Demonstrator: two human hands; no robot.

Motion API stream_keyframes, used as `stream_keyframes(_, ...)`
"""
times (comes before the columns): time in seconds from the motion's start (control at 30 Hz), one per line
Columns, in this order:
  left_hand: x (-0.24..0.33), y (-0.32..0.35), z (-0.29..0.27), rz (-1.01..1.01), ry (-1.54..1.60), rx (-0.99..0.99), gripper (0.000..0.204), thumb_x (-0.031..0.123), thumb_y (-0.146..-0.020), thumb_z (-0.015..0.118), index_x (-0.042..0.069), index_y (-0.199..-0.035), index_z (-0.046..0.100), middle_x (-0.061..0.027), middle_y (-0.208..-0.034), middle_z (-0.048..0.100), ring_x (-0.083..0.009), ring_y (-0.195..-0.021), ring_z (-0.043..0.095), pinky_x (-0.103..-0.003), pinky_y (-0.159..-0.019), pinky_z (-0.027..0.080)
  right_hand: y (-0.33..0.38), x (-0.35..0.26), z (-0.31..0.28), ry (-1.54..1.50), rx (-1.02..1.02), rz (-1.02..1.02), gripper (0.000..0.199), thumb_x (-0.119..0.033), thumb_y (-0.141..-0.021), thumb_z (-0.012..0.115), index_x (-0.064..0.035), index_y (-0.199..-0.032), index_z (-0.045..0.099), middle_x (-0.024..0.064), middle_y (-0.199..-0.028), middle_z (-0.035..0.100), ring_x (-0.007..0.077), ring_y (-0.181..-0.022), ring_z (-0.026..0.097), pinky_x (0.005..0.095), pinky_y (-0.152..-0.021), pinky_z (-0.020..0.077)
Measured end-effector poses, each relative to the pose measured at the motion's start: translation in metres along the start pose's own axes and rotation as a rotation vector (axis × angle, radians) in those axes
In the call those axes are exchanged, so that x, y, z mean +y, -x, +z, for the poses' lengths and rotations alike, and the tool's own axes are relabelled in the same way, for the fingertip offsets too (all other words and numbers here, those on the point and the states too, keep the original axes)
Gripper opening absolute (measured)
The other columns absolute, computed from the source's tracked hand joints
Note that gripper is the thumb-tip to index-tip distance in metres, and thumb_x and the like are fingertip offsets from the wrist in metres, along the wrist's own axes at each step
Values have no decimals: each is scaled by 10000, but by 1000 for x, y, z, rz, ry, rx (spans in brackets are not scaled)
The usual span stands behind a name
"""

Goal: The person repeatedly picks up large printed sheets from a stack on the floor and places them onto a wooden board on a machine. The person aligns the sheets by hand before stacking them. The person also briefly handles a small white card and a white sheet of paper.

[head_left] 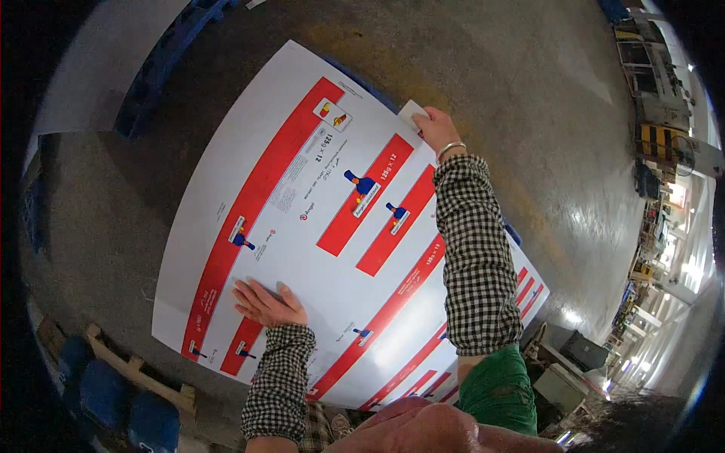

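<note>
A large white printed sheet (302, 249) with red bands and small blue figures lies flat in front of me. My left hand (270, 304) rests on its near left part, fingers spread and holding nothing. At the far right edge of the sheet, my right hand (438, 130) is closed around a small pale flat piece (411, 113), whose exact kind I cannot make out. That piece sits right at the sheet's edge; part of it is hidden by my fingers. Checked sleeves cover both my forearms, and the right one crosses over the sheet.
Blue pallet edges (362, 84) show beneath the sheet. Another blue pallet (162, 64) stands at the far left, bearing a pale stack (98, 68). Wooden slats (140, 370) and blue drum-like objects (106, 392) are at lower left. Grey boxes (581, 351) stand at lower right on the concrete floor.
</note>
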State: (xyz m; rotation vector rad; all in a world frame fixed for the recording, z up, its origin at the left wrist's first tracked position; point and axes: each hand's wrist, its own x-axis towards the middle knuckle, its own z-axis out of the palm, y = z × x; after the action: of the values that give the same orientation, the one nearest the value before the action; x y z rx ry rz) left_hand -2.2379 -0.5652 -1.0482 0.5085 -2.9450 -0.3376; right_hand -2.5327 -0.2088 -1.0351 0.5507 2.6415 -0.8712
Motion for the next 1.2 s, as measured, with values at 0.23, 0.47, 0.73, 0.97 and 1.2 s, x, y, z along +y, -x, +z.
stream_keyframes(0.23, -2, 1, 0, -9, -19, -35, 630, 457, -929, 334, 43, -1398, 256, -224, -1442, 231, -407, -1334, 211, -611, -1043, 138, 18, -29, -11, 136, -78, -35, 418, -325, -838, 508, -3, -1091, 590, 173, -1008, 634, 268, -933, 599, 355, -823, 440)
stream_keyframes(0.47, -2, 0, -1, -3, -30, -33, 656, 490, -927, 285, 19, -1383, 273, -240, -1432, 236, -419, -1330, 203, -606, -1053, 117, 21, -40, -11, 155, -78, 14, 408, -329, -822, 490, -3, -1031, 616, 231, -990, 620, 365, -944, 584, 418, -831, 444)
stream_keyframes(0.73, -4, 1, 3, -2, -15, -12, 665, 512, -921, 283, 54, -1403, 249, -227, -1438, 235, -401, -1342, 188, -606, -1052, 117, 20, -34, -24, 41, -153, 74, 419, -358, -835, 498, 5, -1014, 607, 169, -874, 621, 261, -819, 581, 365, -752, 440)
stream_keyframes(0.97, 0, -3, -4, 7, 10, -23, 617, 450, -936, 327, 38, -1391, 261, -231, -1435, 239, -430, -1323, 214, -635, -1020, 164, 67, -51, -58, -367, -236, 75, 306, -279, -896, 522, 1, -998, 591, 34, -833, 598, 121, -745, 527, 274, -689, 422)
stream_keyframes(1.2, 3, -3, -4, -1, 28, 8, 641, 483, -925, 308, 55, -1398, 246, -230, -1437, 232, -420, -1330, 205, -626, -1035, 142, 203, -104, -87, -238, 275, -194, 284, -242, -915, 482, 33, -898, 549, 71, -649, 501, 123, -612, 418, 292, -574, 379)
